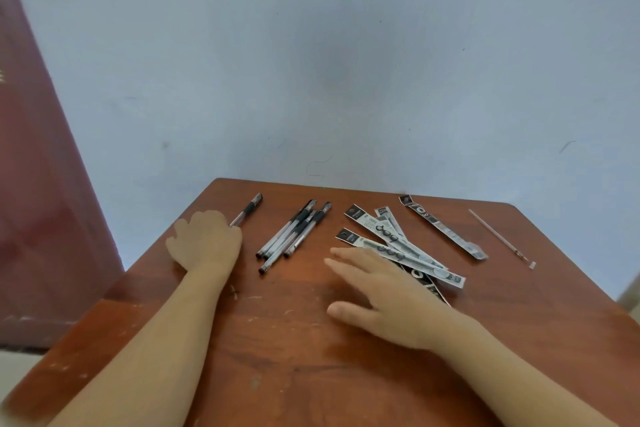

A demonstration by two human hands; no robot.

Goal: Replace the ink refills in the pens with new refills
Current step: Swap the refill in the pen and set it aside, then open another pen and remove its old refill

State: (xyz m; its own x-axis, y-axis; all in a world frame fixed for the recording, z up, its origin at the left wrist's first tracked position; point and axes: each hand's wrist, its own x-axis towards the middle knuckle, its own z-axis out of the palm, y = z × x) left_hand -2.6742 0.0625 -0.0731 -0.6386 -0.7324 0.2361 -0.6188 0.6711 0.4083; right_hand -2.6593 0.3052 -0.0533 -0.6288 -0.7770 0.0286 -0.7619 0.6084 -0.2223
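Note:
My left hand (204, 243) lies at the table's left side with its fingers curled under, holding the near end of a single clear pen with a black grip (248, 210). Several more such pens (294, 232) lie in a loose bundle in the middle. To their right is a fan of packaged refills (393, 241). My right hand (381, 291) hovers flat with straight fingers, its back covering the near ends of those packets. One more packet (445, 228) lies apart, farther right. A thin bare refill (502, 239) lies near the right edge.
The brown wooden table (277, 357) is scuffed and stands against a pale blue wall (311, 80). A dark red cabinet (41, 184) stands to the left, past the table's edge. Both forearms reach in from the near side.

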